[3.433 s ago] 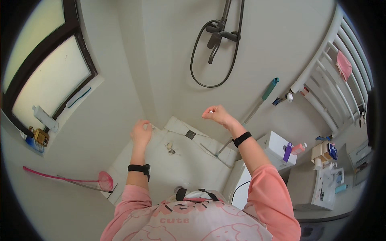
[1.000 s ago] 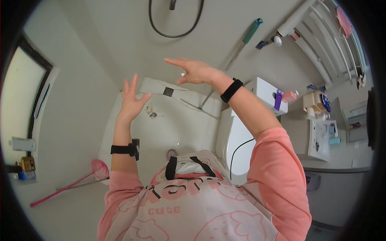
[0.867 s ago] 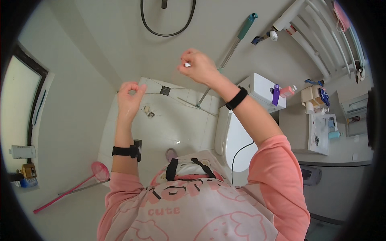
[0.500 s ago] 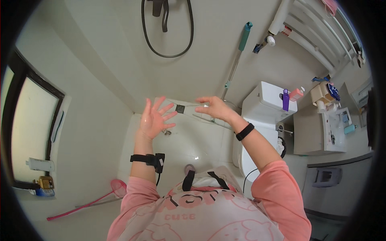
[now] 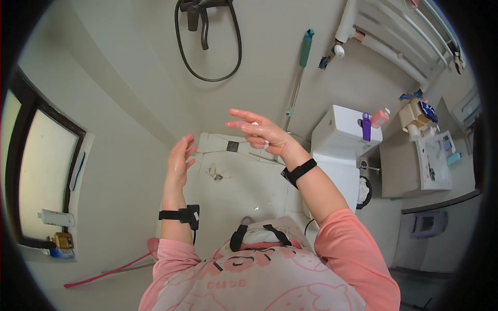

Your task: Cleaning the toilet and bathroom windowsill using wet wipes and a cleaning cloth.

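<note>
In the head view, my left hand (image 5: 179, 161) is raised at the left. Its fingers are stretched upward and nothing is in them. My right hand (image 5: 263, 136) hovers to the right with two fingers pointing left and the others partly bent. White, foam-like patches (image 5: 266, 145) show on its fingers; their exact kind I cannot tell. The hands are apart and touch no object. Each wrist wears a black strap, and the left strap (image 5: 182, 215) carries a small black box. Below the hands lies the pale tiled floor with a square dark drain (image 5: 233, 146).
A white toilet (image 5: 332, 179) stands to the right, with a purple bottle (image 5: 366, 127) and a pink bottle (image 5: 380, 118) on its tank. A green-handled pole (image 5: 298, 83) leans on the wall near a shower hose (image 5: 240, 52). A sink (image 5: 436, 160) is farther right; a pink net (image 5: 152, 248) lies left.
My left hand has turned edge-on and shifted slightly left. My right hand has moved up and left, bending some fingers. White patches now show on it. The view has shifted slightly.
</note>
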Tool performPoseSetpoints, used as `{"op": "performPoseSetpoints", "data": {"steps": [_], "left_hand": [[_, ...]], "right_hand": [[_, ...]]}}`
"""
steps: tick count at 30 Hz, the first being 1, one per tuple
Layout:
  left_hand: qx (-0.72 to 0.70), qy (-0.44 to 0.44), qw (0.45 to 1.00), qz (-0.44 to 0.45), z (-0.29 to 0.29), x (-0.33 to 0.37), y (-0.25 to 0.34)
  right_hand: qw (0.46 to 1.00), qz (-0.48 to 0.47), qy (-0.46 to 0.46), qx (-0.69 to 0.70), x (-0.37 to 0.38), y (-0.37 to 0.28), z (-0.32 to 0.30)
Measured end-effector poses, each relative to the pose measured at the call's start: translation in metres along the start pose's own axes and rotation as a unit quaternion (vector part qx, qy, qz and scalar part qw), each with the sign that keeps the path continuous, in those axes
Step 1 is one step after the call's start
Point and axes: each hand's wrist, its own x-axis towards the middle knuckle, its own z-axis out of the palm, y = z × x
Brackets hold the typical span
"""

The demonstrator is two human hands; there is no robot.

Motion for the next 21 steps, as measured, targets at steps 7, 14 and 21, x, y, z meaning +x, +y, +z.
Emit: {"op": "performPoseSetpoints", "data": {"steps": [7, 14, 21], "left_hand": [[0.091, -0.001, 0.995, -0.028, 0.000, -0.009, -0.007], [0.042, 0.049, 0.997, -0.030, -0.038, -0.009, -0.014], [0.022, 0.063, 0.998, -0.024, -0.067, 0.013, -0.034]], "right_hand": [[0.792, -0.084, 0.215, -0.565, 0.001, 0.072, -0.035], [0.874, 0.057, 0.257, -0.409, -0.029, 0.089, -0.044], [0.887, 0.087, 0.311, -0.331, -0.019, 0.130, -0.081]]}}
